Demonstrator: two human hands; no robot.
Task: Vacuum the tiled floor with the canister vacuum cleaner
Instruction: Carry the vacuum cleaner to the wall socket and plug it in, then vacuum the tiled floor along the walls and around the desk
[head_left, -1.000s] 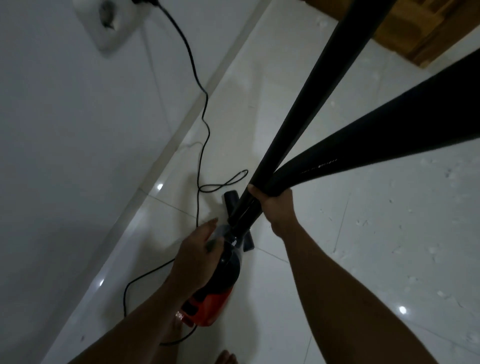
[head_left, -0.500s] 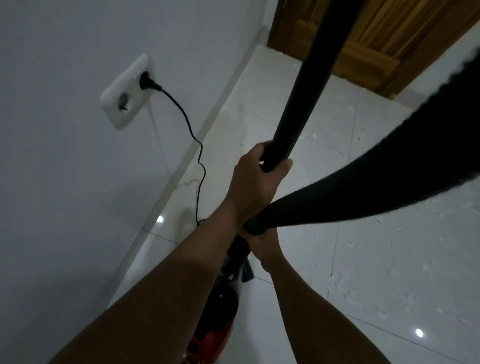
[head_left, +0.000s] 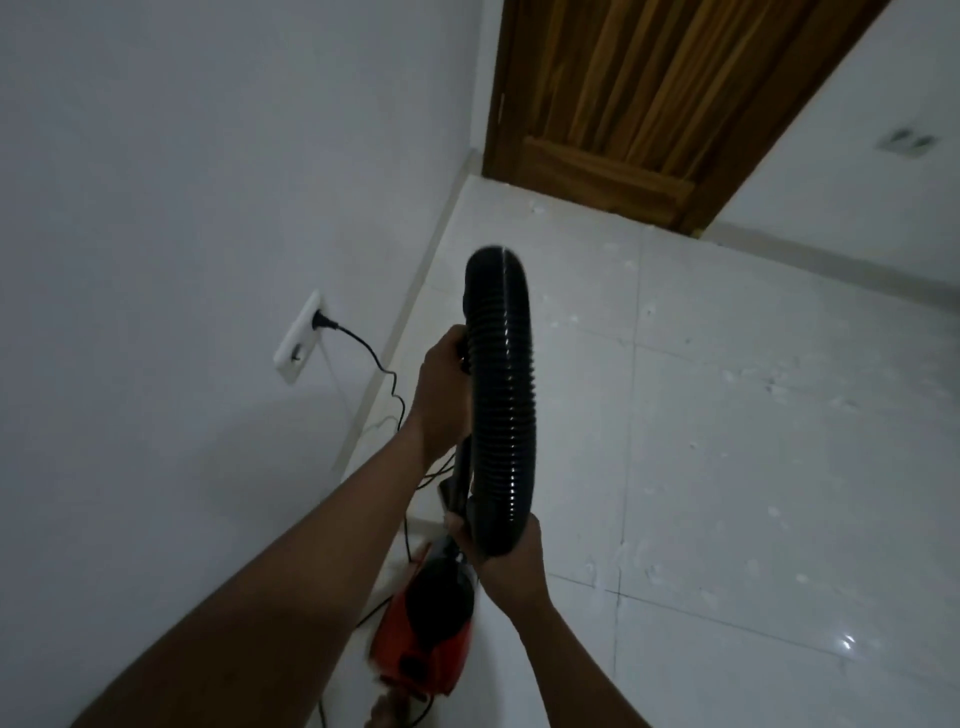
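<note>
Head view, vacuum: we see the red canister vacuum cleaner on the tiled floor, close beside the left wall.
Room: open tiles spread rightward toward the wooden door.
Hose: the ribbed hose arches upright, away from us.
Hands: our left hand grips its upper part; our right hand holds its lower end, above the canister.
Cord: the power cord runs to the wall socket.

Hose ribbed glossy black plastic; floor glossy white tile, speckled; door grained wood; wall matt.
</note>
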